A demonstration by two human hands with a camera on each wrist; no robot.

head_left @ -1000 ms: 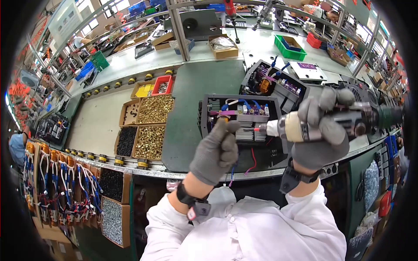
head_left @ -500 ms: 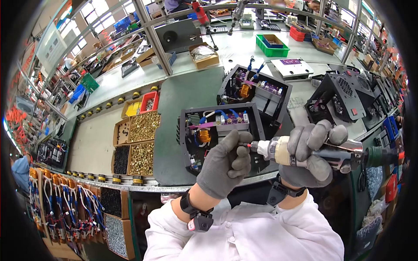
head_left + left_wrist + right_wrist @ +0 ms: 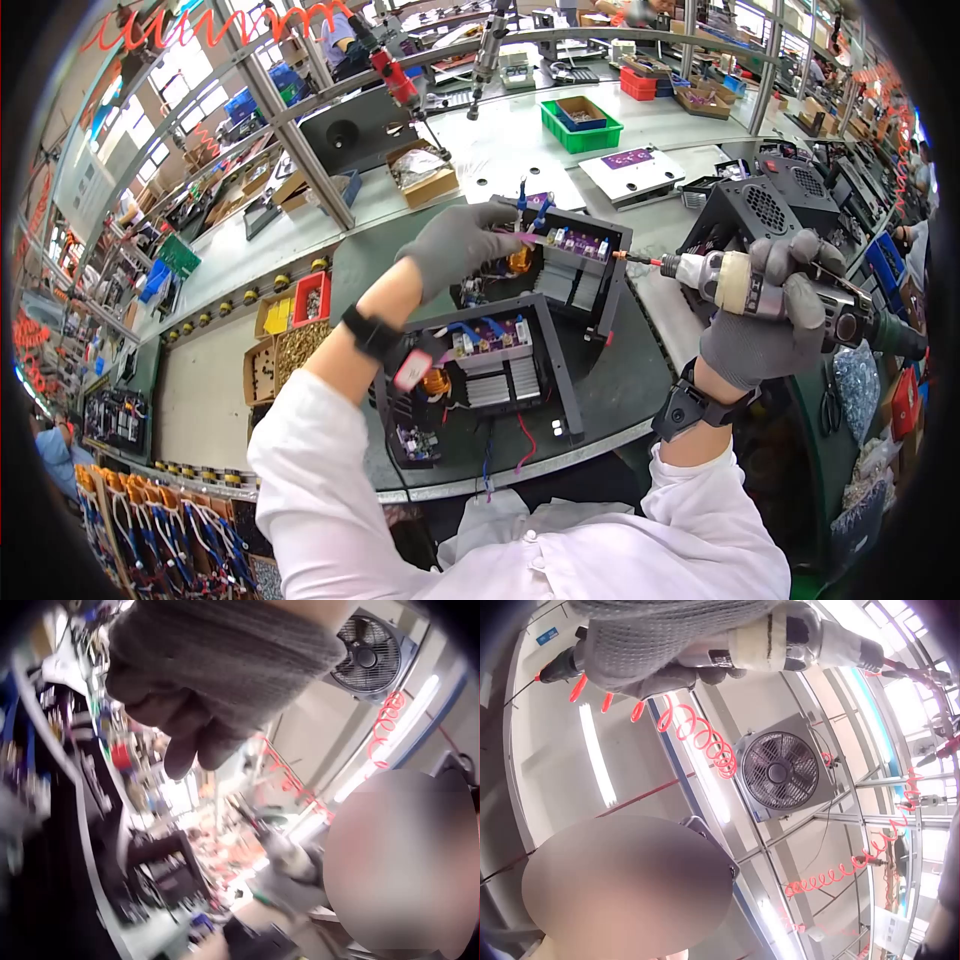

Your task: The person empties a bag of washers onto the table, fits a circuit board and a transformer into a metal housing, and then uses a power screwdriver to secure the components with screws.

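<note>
My gloved left hand reaches over the left side of the rear black housing, fingers extended near its purple strip and blue wires; its fingers hang loosely bent in the left wrist view. My gloved right hand grips a powered screwdriver, its bit pointing left, with the tip by the rear housing's upper right edge. Whether the tip touches is unclear. In the right wrist view the glove wraps the taped tool body. Nearer me lies the front housing, with silver heatsinks and a red wire.
Bins of brass parts and a red bin stand left. Behind are a green crate and a white plate. Black perforated cases stand right. A red tool hangs above the bench.
My left hand has left the screwdriver tip and moved forward to the rear housing. The screwdriver has shifted forward in my right hand's grip. The head view has turned, moving the benches within it.
</note>
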